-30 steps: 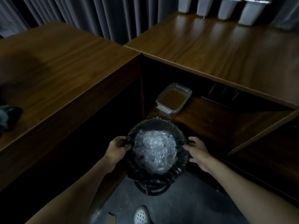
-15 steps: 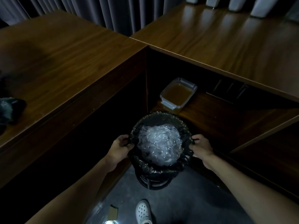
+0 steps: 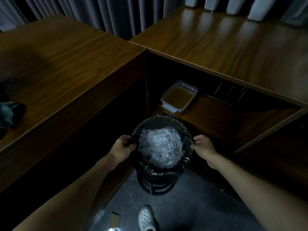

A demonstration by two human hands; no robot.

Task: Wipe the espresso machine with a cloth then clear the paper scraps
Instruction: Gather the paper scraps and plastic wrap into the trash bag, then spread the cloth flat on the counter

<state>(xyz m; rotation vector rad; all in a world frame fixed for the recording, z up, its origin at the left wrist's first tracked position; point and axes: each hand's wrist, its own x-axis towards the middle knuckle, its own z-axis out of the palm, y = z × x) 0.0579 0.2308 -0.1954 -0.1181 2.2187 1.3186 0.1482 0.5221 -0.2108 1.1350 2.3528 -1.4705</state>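
Note:
A round black waste bin [image 3: 157, 184] lined with a black plastic bag stands on the grey floor in the inner corner of an L-shaped wooden counter. Crumpled clear plastic wrap [image 3: 160, 145] fills its top. My left hand [image 3: 120, 148] grips the bag's rim on the left side, fingers curled over the edge. On the right side, my right hand [image 3: 204, 146] holds the rim the same way. A dark cloth [image 3: 10, 114] lies on the left counter at the frame's left edge. No espresso machine is in view.
A clear plastic container [image 3: 179, 96] sits on the low shelf behind the bin. White canisters [image 3: 259, 7] line the far counter's back. A scrap of cardboard [image 3: 115, 219] lies on the floor beside a white clog [image 3: 146, 217]. Grey curtains hang behind.
The bin has moved away from me and a little lower, both hands still on its rim. The view has tilted slightly, showing more floor.

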